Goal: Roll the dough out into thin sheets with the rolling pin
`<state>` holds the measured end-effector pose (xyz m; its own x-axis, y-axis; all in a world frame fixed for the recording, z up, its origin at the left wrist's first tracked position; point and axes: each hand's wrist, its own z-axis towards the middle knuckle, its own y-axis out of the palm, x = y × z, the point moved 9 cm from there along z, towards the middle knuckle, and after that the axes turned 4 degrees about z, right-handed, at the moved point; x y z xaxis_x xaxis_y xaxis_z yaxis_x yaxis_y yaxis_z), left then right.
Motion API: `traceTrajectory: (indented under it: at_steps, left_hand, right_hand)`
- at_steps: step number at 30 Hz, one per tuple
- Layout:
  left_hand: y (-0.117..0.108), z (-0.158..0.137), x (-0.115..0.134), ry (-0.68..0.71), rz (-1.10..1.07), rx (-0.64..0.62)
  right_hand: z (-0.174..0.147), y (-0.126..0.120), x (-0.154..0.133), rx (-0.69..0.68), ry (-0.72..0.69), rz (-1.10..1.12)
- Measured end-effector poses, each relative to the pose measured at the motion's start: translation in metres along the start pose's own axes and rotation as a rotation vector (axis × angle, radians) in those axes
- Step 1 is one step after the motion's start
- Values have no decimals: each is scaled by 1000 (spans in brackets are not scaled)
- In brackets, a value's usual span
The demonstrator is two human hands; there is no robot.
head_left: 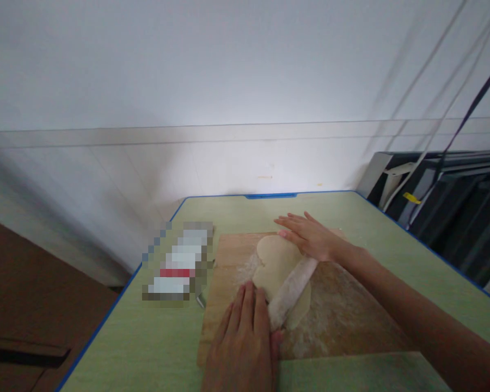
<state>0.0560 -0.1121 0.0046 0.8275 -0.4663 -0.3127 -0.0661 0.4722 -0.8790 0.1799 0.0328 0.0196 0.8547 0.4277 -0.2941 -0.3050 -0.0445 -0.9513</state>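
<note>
A flour-dusted rolling pin (291, 293) lies diagonally across a flat, unevenly shaped sheet of dough (275, 256). Under both is a wooden board (233, 250), with flour scattered over its surface. My left hand (242, 335) is at the near end of the pin, its fingers stretched forward and flat. At the far end, my right hand (310, 237) rests its palm over the pin, fingers extended and slightly spread past the dough's edge. Both ends of the pin are hidden by my hands.
The board sits on a green table (163, 332) with blue edging. Left of the board lies a pixelated item (179, 261), with a curved metal piece (200, 300) beside it. A white wall (228, 163) stands behind; dark panels (469, 207) and cables are at the right.
</note>
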Motion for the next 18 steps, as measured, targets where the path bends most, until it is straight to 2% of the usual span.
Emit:
traceTrajectory:
  at_steps: [4, 7, 14, 18]
  left_hand:
    - [-2, 2, 2, 10, 34, 26]
    - [-3, 2, 2, 22, 35, 22]
    - [-9, 1, 8, 71, 82, 14]
    - [-13, -2, 16, 92, 131, 89]
  right_hand:
    - [15, 4, 1, -34, 52, -49]
    - [13, 8, 7, -45, 84, -85]
    - [-30, 14, 21, -65, 145, -121]
    - [-58, 9, 21, -4, 155, -155]
